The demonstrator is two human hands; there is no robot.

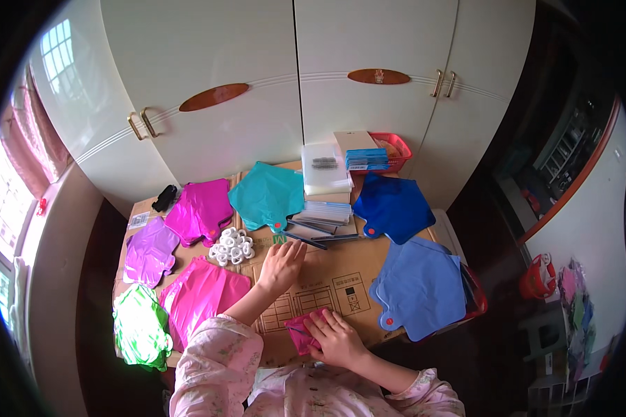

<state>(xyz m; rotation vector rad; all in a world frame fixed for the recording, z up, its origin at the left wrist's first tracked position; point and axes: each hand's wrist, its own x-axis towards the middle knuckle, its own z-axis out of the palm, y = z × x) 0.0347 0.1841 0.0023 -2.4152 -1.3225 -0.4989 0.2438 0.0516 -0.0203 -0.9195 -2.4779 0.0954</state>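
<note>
My right hand [339,340] lies flat, fingers spread, on a small folded piece of magenta film [301,334] near the cardboard's front edge. Farther out, my left hand [284,267] reaches over the cardboard [320,274] with its fingers stretched forward and slightly bent. Its fingertips are close to a thin dark stick [307,241]; whether they touch it I cannot tell. More dark sticks [337,238] lie beside a stack of clear, flat sleeves [327,212]. Left of my left hand sits a pile of white rings [231,247].
Flat, shiny, pointed film pieces lie around: teal [266,196], magenta [197,210], purple [149,251], pink [202,295], green [140,325], dark blue [394,206] and light blue [424,288]. At the back stand a white stack [323,177], blue packets [366,159] and a red basket [401,147] before cabinets.
</note>
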